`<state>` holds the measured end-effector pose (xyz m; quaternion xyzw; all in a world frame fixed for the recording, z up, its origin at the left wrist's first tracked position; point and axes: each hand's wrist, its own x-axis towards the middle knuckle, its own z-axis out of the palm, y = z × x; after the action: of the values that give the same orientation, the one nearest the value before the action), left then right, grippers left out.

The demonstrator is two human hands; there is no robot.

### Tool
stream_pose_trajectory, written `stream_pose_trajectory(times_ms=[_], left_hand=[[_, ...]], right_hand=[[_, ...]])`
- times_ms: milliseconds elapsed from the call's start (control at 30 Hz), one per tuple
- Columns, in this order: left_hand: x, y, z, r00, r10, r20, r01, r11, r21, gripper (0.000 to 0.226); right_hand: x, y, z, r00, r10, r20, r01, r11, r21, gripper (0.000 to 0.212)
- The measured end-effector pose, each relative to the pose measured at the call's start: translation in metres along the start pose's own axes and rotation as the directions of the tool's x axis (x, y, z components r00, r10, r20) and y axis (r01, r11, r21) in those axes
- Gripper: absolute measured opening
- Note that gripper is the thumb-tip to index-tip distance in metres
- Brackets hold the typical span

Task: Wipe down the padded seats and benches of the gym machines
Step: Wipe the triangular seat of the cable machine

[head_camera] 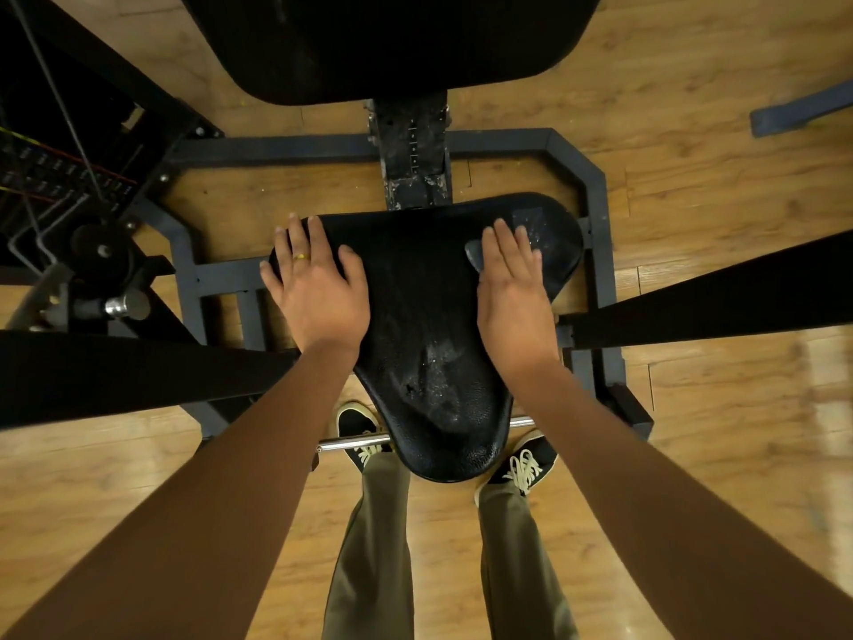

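Note:
A black padded seat [429,325], wide at the back and narrow at the front, lies straight below me on a dark steel frame. Its surface looks worn and speckled, with a grey patch [531,221] at the back right corner. My left hand [318,288] lies flat on the seat's back left edge, fingers straight, a gold ring on one finger. My right hand [512,293] rests flat on the right side, fingers straight. A small dark grey piece [474,255], perhaps a cloth, shows under its thumb side. The black back pad [392,43] stands beyond the seat.
Black machine arms [711,293] cross at left and right of the seat. A weight stack with cables [60,177] stands at the far left. A chrome bar [355,440] runs under the seat's front, by my shoes. The floor is wood.

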<state>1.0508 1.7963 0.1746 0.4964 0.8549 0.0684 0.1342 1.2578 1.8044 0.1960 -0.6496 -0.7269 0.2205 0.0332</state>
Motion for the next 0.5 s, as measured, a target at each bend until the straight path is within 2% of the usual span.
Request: stream_pose_trajectory(times_ms=[200, 400, 500], left_hand=[[0.000, -0.001, 0.000, 1.000, 0.006, -0.011, -0.005, 1.000, 0.008, 0.057], [0.000, 0.000, -0.001, 1.000, 0.003, -0.003, -0.003, 1.000, -0.002, 0.057], [0.000, 0.001, 0.000, 1.000, 0.000, -0.009, 0.000, 1.000, 0.002, 0.057]], right_hand=[[0.068, 0.008, -0.010, 0.999, 0.018, 0.033, -0.018, 1.000, -0.024, 0.056], [-0.017, 0.010, -0.008, 1.000, -0.018, -0.012, 0.019, 1.000, 0.016, 0.053], [-0.008, 0.015, -0.007, 0.999, -0.035, -0.005, 0.035, 0.999, -0.017, 0.053]])
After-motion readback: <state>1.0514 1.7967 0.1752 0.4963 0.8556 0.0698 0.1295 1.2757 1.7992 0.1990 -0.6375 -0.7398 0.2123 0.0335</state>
